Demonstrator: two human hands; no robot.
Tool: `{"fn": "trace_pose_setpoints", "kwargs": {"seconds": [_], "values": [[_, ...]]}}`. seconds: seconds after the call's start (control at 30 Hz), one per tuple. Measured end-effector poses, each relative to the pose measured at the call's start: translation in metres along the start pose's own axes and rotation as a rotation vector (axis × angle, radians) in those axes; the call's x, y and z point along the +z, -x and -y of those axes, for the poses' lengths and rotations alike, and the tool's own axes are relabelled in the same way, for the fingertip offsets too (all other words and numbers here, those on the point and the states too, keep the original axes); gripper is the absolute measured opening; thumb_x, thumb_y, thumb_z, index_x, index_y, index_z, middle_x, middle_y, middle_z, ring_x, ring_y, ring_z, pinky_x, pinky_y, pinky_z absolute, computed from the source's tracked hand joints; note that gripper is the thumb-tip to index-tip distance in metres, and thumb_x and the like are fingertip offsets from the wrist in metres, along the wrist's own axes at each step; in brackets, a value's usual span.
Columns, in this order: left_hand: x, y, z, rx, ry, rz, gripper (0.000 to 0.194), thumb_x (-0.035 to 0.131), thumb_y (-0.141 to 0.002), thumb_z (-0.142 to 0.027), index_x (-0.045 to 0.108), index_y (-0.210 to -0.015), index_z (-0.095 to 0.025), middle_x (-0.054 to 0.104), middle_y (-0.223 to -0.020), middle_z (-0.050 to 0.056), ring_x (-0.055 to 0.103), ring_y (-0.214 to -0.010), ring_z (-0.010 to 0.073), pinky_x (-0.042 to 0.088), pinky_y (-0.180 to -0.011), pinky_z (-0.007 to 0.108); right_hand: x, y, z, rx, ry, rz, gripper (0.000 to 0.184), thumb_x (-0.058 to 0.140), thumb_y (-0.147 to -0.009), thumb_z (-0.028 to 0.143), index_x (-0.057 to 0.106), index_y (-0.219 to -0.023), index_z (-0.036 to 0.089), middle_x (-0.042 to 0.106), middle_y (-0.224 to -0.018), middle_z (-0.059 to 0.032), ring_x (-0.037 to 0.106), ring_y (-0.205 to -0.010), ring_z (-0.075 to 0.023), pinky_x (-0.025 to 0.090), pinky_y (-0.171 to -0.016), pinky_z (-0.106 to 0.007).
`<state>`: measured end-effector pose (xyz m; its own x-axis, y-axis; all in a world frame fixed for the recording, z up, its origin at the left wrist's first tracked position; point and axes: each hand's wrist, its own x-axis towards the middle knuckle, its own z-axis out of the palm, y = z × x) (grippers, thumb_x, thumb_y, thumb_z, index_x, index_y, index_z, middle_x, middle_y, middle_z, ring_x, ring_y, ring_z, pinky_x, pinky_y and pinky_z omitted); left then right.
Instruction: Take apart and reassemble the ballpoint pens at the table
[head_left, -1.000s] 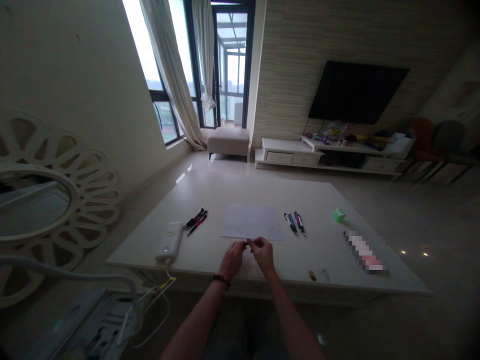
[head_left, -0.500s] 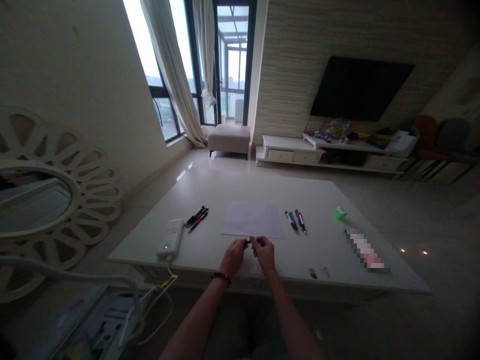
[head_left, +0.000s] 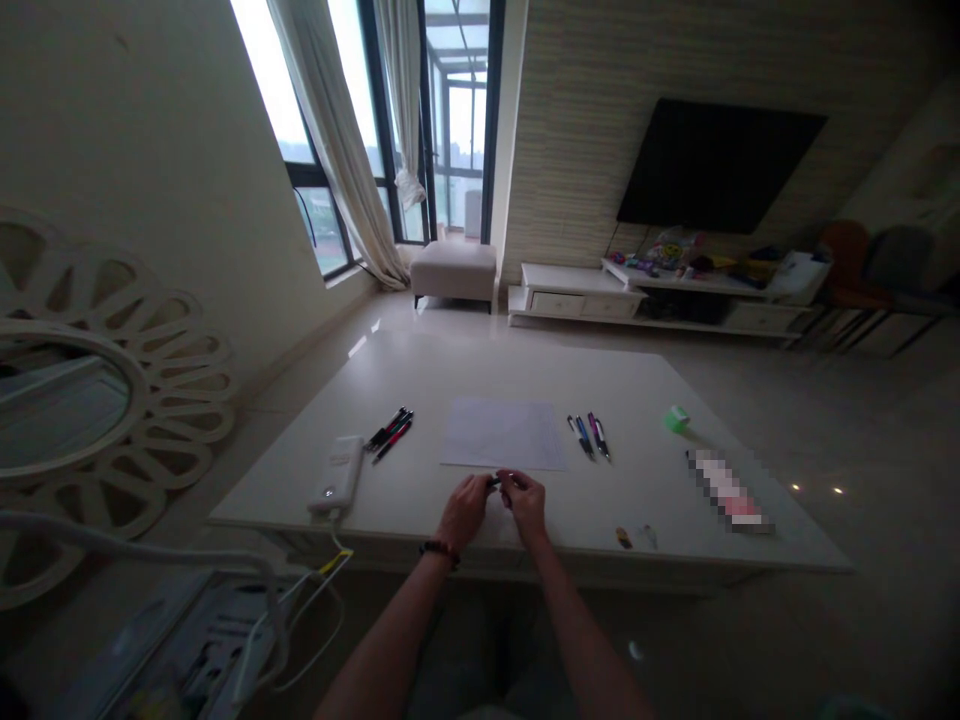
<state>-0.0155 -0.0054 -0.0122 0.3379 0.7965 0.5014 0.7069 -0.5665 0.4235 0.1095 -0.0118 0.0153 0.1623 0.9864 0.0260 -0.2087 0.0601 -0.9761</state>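
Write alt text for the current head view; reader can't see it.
A person's left hand and right hand hold a small dark object between them over a white table. Beyond them lies a paper sheet, with pens on its left and more pens on its right. Farther right sits a green object.

Left hand (head_left: 463,508), right hand (head_left: 528,503) blocking near centre, white device (head_left: 341,472) crowding left, passable gap lying between right-side pens (head_left: 584,438) and green item (head_left: 677,419).
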Motion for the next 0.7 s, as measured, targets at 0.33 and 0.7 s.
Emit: {"fn": "trace_pose_setpoints", "kwargs": {"seconds": [0.33,0.7], "values": [[-0.006,-0.006,-0.004,-0.217,0.19,-0.064,0.022,0.038,-0.089,-0.029,0.052,-0.103,-0.02,0.063,-0.083,0.005,0.058,-0.078,0.0154,0.046,-0.071,0.03,0.005,0.002,-0.001,-0.051,0.078,-0.11,0.044,0.053,-0.076,0.05,0.064,-0.093,0.01,0.051,-0.049,0.0017,0.04,-0.039,-0.0083,0.032,-0.039,-0.02],[0.001,-0.02,-0.069,-0.21,0.542,0.321,0.038,0.038,-0.087,-0.035,0.042,-0.124,-0.022,0.065,-0.093,0.004,0.06,-0.078,0.0129,0.048,-0.07,0.026,-0.083,0.02,0.019,-0.388,0.931,0.08,0.022,0.052,-0.078,0.027,0.062,-0.096,0.019,0.064,-0.084,-0.0069,0.058,-0.071,-0.0173,0.042,-0.066,-0.026]]}}
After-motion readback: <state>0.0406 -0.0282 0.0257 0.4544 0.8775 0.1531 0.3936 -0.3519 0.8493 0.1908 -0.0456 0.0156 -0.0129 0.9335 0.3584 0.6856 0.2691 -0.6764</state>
